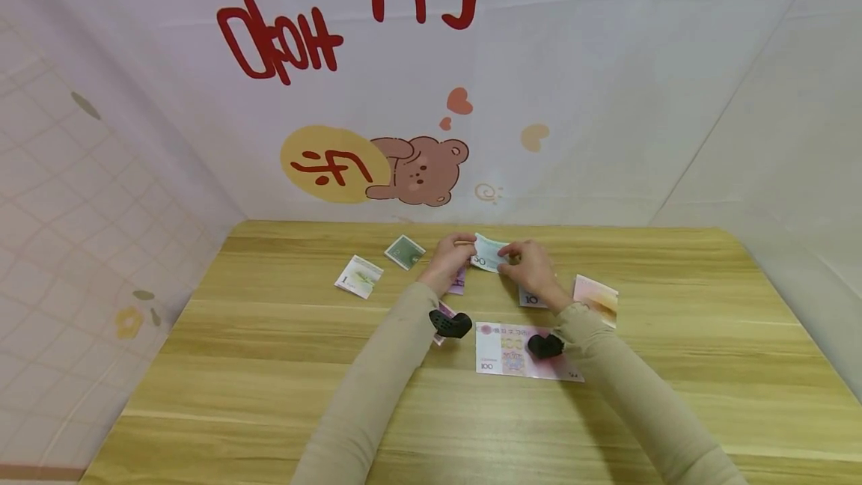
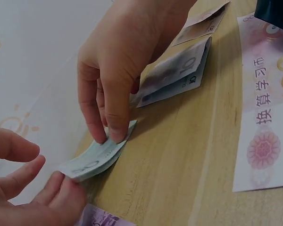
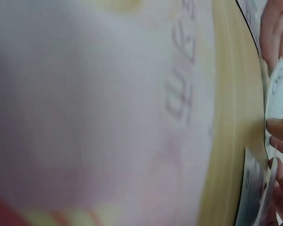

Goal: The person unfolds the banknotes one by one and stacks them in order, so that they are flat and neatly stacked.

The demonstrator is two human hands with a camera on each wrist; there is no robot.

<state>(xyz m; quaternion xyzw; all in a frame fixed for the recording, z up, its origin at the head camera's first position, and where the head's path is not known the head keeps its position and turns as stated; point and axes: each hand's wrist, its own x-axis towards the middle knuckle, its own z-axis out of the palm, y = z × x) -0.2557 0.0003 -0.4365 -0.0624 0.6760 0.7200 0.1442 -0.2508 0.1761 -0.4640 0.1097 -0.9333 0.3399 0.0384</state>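
Pink "100" note (image 1: 515,359); beyond it, green "50" note (image 1: 488,254) between fingers (image 2: 116,113)

You had room across the table (image 1: 444,429) between your sleeves (image 1: 380,376); beyond your left hand (image 1: 450,259) and right hand (image 1: 532,269), the printed cloth (image 1: 599,96) stood in the way.

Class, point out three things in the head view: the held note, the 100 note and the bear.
held note (image 1: 488,251): head view, on its pale face.
100 note (image 1: 513,355): head view, on its printed face.
bear (image 1: 423,172): head view, on its head.
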